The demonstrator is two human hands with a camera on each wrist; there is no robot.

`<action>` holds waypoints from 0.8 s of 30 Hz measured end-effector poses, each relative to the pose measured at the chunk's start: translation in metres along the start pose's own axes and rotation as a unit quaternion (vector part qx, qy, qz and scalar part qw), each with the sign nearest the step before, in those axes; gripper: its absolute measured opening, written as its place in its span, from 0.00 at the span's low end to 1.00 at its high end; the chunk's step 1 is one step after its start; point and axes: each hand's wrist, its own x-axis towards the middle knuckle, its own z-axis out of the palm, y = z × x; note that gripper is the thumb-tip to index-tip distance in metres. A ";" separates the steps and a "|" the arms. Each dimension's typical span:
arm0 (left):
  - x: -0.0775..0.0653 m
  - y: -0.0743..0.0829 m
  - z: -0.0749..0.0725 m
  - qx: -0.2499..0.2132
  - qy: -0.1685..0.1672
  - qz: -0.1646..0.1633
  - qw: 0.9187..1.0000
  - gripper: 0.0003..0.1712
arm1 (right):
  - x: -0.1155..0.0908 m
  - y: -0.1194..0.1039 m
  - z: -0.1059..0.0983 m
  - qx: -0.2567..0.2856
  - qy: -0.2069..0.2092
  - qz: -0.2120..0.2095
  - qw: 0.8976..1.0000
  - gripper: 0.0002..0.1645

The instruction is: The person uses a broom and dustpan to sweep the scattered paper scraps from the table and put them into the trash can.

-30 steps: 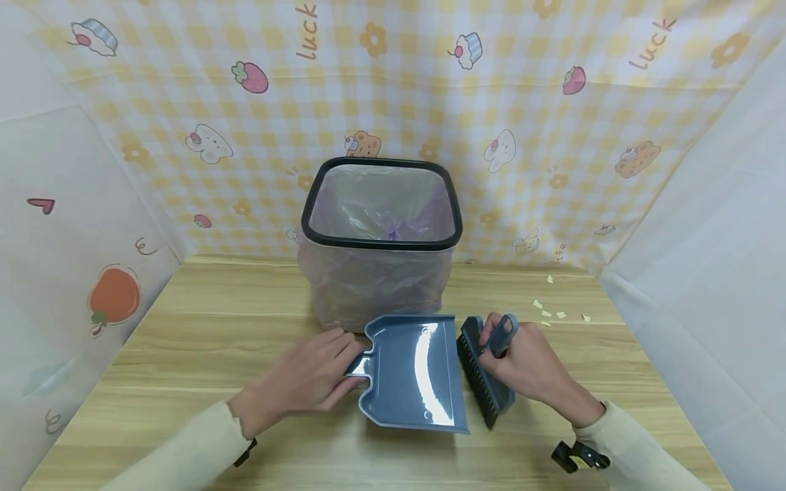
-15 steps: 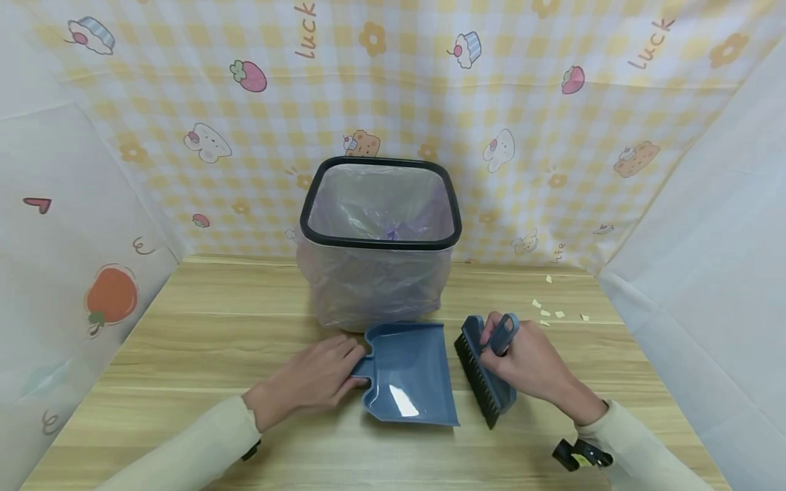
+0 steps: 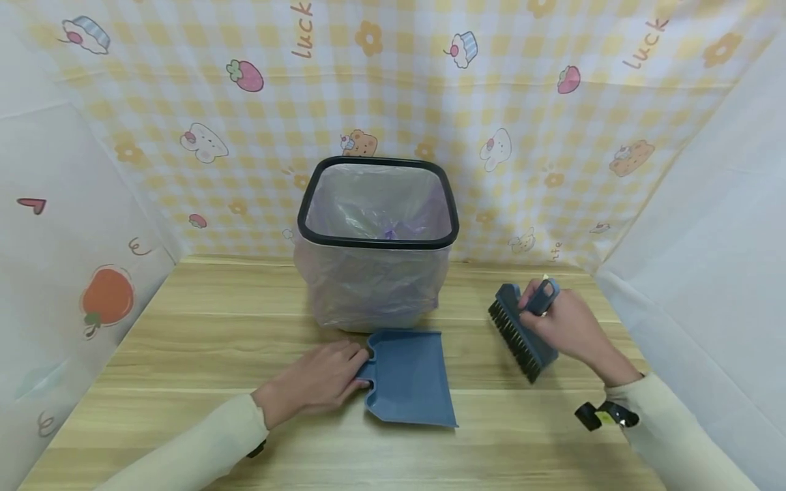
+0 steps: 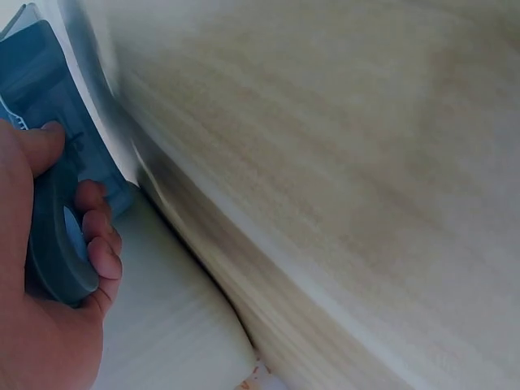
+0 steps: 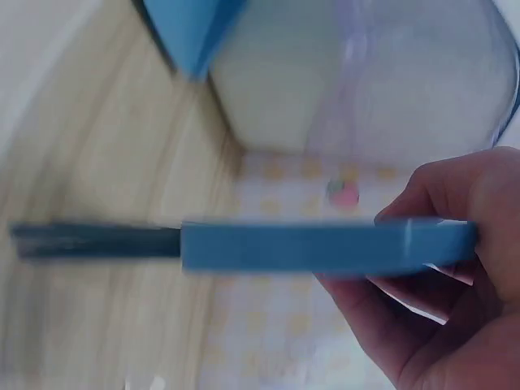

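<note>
My left hand point(image 3: 319, 378) grips the handle of a blue dustpan point(image 3: 410, 382), which lies on the wooden table in front of the bin, its wide lip facing right. In the left wrist view the fingers and thumb wrap the dustpan handle point(image 4: 61, 252). Farther right, my right hand point(image 3: 571, 326) holds a blue hand brush point(image 3: 522, 331) with dark bristles, tilted and apart from the dustpan. The right wrist view has this brush point(image 5: 284, 246) edge-on, blurred. Small pale scraps point(image 5: 158, 382) show at that view's bottom edge; in the head view the right hand mostly covers them.
Behind the dustpan stands a bin point(image 3: 374, 286) with a black rim and a translucent liner bag. A checked cloth point(image 3: 258, 150) hangs at the back, and white cloth walls point(image 3: 706, 273) flank the wooden table point(image 3: 215, 327).
The brush in my right hand has moved right and away from me, over towards the scraps. My left hand has lowered the dustpan and drawn it slightly left.
</note>
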 end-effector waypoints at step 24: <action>-0.001 0.001 0.009 -0.012 -0.027 -0.011 1.000 0.16 | 0.024 0.124 -0.034 -0.131 0.038 0.092 0.986 0.06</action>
